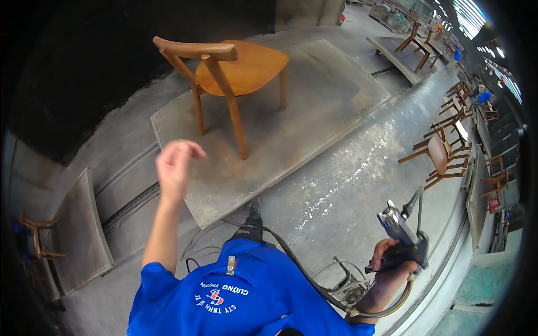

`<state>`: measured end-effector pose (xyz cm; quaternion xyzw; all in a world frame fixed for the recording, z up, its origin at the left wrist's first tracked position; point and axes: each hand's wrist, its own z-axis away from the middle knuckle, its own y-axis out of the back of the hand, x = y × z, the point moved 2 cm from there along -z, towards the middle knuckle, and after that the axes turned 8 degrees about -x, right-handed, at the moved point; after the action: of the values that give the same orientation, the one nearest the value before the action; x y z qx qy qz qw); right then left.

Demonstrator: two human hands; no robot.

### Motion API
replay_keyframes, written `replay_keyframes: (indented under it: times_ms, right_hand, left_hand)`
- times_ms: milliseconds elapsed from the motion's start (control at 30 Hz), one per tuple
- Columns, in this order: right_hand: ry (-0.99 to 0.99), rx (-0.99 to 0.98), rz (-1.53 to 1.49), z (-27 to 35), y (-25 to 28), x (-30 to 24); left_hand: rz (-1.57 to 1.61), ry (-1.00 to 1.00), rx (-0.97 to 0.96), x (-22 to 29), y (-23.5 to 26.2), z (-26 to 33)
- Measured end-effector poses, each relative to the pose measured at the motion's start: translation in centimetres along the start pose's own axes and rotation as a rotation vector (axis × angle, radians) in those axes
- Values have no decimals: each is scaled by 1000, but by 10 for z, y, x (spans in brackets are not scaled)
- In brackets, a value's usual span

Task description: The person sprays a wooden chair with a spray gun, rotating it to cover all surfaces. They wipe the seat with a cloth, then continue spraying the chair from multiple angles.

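A brown wooden chair point(246, 70) stands upright on a flat grey platform point(319, 78), its curved backrest towards me. Just short of its legs, my left hand point(175, 168) is raised over the platform's near left edge. Its fingers are loosely bent and a little blurred, with nothing visible in them and no contact with the chair. Away to the right, my right hand point(395, 271) is wrapped round the dark handle of a spray gun point(399, 227) with a silvery metal head. Hoses run from the gun.
A dark hose point(291, 252) loops across my front. Rails point(131, 201) cross the floor beside the platform. Another platform point(84, 235) stands left, and one with chairs point(412, 47) lies far right. Several chairs point(440, 154) line the right side, where people in blue are at a distance.
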<state>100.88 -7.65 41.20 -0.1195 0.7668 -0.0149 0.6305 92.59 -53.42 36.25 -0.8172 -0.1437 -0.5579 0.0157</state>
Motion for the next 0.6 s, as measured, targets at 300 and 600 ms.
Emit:
replay_keyframes:
  times_ms: [300, 600]
  right_hand:
    - [-272, 44, 408, -85, -34, 16]
    - [-442, 417, 392, -134, -26, 106]
  left_hand:
    - [-449, -163, -60, -38, 107, -242]
    - [-1199, -49, -444, -114, 153, -359]
